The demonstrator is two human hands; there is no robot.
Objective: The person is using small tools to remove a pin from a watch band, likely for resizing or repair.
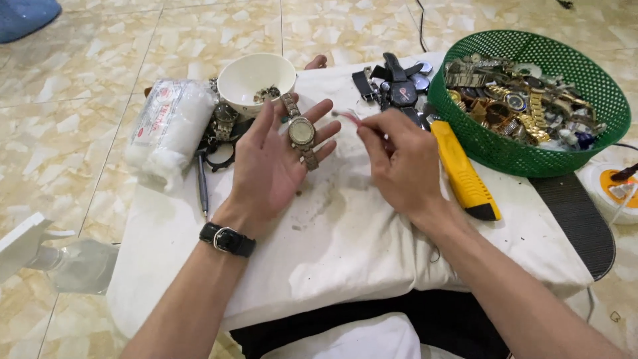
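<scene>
White cloth (345, 233) | left hand (269, 159): round metal-band watch (302, 131) | right hand (399, 163): thin tool (347, 115)

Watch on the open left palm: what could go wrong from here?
1. The watch lies loose across the left hand fingers, ungripped; a tilt could drop it.
2. The right hand pinches a small pink-white piece; it could slip and get lost on the cloth.

Round metal wristwatch (302, 132): showing silver-grey case, pale dial.
Round plastic mesh basket (601, 106), at 2 o'clock: showing green lattice.
Long plastic tool handle (462, 174): showing yellow, black tip.
Round ceramic bowl (256, 72): showing white.
Cloth pad (345, 233): showing white, grey smudges.
</scene>
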